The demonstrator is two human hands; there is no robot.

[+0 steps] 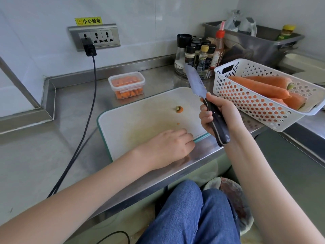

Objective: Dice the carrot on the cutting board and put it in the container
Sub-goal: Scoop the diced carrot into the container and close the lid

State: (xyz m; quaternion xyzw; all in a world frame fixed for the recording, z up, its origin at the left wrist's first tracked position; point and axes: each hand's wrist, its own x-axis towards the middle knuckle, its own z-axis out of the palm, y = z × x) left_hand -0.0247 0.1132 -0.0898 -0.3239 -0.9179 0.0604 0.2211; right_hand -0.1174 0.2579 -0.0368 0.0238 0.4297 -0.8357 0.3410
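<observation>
Head view: the right hand (218, 115) grips a knife (204, 95) raised above the cutting board (140, 118). The left hand (168, 147) rests loosely curled, holding nothing, on the board's near edge. Diced carrot (127, 87) fills the container (127, 84) on the desk (35, 155); a carrot end (179, 109) lies on the board.

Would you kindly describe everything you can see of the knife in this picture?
The knife has a broad, grey metal blade and a dark handle with pale rivets. The right hand grips the handle, fingers curled round it, holding the knife tilted in the air over the right edge of the white cutting board. The blade points up and away, toward the spice bottles; its tip shows in front of them. Nothing but the hand touches it.
</observation>
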